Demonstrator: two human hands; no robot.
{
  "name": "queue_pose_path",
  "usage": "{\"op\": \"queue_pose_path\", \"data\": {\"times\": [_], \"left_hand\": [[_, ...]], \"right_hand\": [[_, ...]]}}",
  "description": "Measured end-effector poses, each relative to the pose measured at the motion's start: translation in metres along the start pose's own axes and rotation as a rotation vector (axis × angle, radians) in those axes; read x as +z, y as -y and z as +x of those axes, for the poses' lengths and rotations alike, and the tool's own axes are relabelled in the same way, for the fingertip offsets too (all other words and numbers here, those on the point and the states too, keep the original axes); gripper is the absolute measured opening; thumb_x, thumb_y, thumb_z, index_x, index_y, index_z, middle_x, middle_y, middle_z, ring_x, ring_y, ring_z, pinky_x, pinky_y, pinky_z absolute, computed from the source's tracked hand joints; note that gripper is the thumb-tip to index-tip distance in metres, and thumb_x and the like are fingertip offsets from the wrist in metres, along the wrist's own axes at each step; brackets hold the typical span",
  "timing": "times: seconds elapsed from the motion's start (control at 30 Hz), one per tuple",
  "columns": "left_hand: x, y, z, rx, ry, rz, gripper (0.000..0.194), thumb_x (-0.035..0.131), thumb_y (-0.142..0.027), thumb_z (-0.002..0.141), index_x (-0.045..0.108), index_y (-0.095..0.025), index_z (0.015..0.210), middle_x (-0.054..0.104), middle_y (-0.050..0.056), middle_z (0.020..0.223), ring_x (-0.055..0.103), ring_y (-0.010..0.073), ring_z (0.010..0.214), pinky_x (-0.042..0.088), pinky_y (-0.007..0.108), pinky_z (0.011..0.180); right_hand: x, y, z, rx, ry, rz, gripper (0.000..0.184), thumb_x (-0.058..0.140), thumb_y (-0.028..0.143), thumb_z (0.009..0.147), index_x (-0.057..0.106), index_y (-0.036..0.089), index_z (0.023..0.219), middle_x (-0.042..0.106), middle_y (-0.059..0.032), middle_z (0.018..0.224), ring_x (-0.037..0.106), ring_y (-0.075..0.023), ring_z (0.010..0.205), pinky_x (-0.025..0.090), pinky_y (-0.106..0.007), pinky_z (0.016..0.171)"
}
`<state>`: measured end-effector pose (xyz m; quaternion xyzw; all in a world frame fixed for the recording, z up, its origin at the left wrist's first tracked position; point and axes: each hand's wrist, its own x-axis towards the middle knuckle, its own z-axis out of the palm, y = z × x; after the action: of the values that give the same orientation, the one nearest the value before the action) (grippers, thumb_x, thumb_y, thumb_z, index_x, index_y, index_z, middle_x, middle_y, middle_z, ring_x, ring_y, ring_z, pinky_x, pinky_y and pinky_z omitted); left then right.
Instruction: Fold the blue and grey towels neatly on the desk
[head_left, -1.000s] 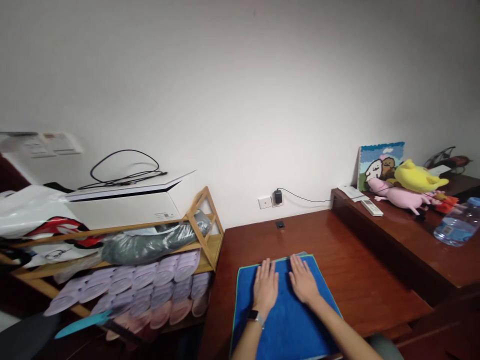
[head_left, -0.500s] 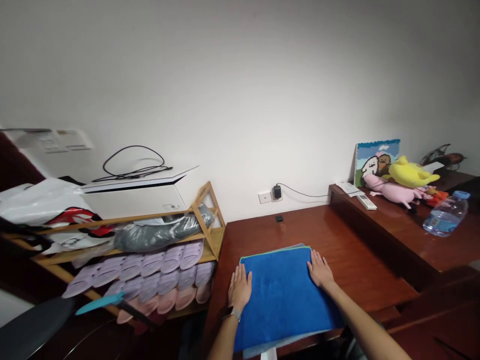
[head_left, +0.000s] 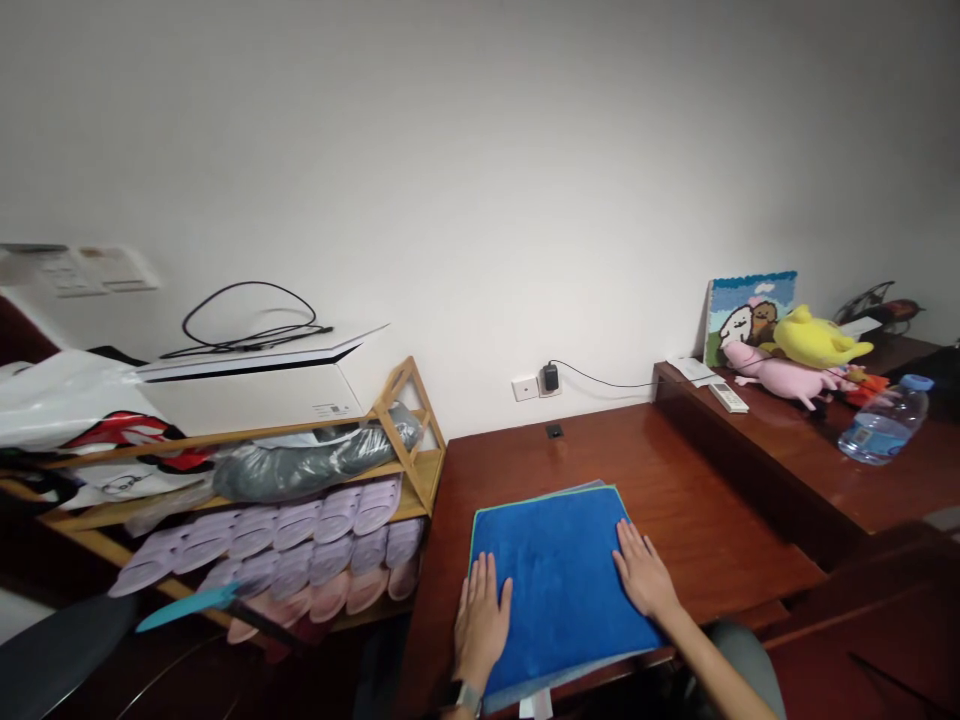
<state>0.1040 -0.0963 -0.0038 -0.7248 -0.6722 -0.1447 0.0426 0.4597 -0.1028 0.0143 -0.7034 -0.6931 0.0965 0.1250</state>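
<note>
A blue cloth (head_left: 562,580) with a green edge lies flat on the reddish-brown wooden desk (head_left: 480,465). Greyish layers peek out under its back and front edges, and a white tag (head_left: 535,704) hangs at the front. My left hand (head_left: 482,618) rests flat on the cloth's left edge, fingers stretched out, a watch on the wrist. On the opposite side, my right hand (head_left: 645,572) lies with fingers extended across the cloth's right edge, partly over the desk. Neither hand grasps anything.
Left of the desk stands a wooden rack (head_left: 420,475) with lilac and pink slippers (head_left: 337,512) and a white printer-like box (head_left: 255,395). On the raised right side are a remote (head_left: 727,398), plush toys (head_left: 810,338) and a water bottle (head_left: 885,425). A plugged-in adapter (head_left: 550,376) sits on the wall.
Both hands have slid toward me along the cloth's sides, still flat. The camera view has shifted slightly. The cloth stays spread on the desk.
</note>
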Motion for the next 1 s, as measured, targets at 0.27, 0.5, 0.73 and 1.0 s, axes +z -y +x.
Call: {"op": "queue_pose_path", "data": {"times": [0.27,0.5,0.73,1.0], "left_hand": [[-0.033,-0.057,-0.03,0.203,-0.102,-0.029,0.056,0.03,-0.037,0.108,0.038,-0.021,0.161,0.04,0.008,0.167,0.035,0.0257,0.155,0.032,0.048,0.127],[-0.01,-0.066,-0.056,0.195,-0.036,-0.048,0.058,0.037,-0.041,0.107,0.035,-0.022,0.162,0.04,0.009,0.166,0.038,0.0275,0.153,0.038,0.05,0.123],[-0.006,0.014,-0.079,-0.023,-0.095,-0.084,0.067,0.034,-0.046,0.106,0.029,-0.013,0.164,0.044,0.014,0.163,0.042,0.0291,0.15,0.04,0.052,0.122],[-0.049,-0.094,0.001,0.329,0.005,-0.227,0.057,0.027,-0.041,0.11,0.035,-0.02,0.162,0.04,0.007,0.166,0.035,0.0219,0.155,0.036,0.046,0.125]], "right_hand": [[0.002,0.048,-0.037,-0.155,-0.151,0.052,0.064,0.02,0.046,0.108,0.03,0.016,0.164,0.026,-0.0062,0.17,0.023,-0.0248,0.158,0.021,-0.046,0.13],[0.029,0.036,-0.065,-0.26,-0.128,0.065,0.063,0.029,0.05,0.108,0.034,0.018,0.163,0.033,-0.0073,0.167,0.033,-0.0246,0.155,0.027,-0.045,0.128],[0.013,-0.03,-0.069,-0.071,-0.109,0.09,0.07,0.025,0.056,0.106,0.036,0.015,0.162,0.035,-0.0079,0.167,0.031,-0.0266,0.156,0.028,-0.049,0.128],[-0.006,0.078,-0.022,-0.212,-0.021,0.169,0.065,0.02,0.044,0.107,0.031,0.013,0.163,0.029,-0.009,0.169,0.024,-0.0223,0.158,0.022,-0.044,0.13]]}}
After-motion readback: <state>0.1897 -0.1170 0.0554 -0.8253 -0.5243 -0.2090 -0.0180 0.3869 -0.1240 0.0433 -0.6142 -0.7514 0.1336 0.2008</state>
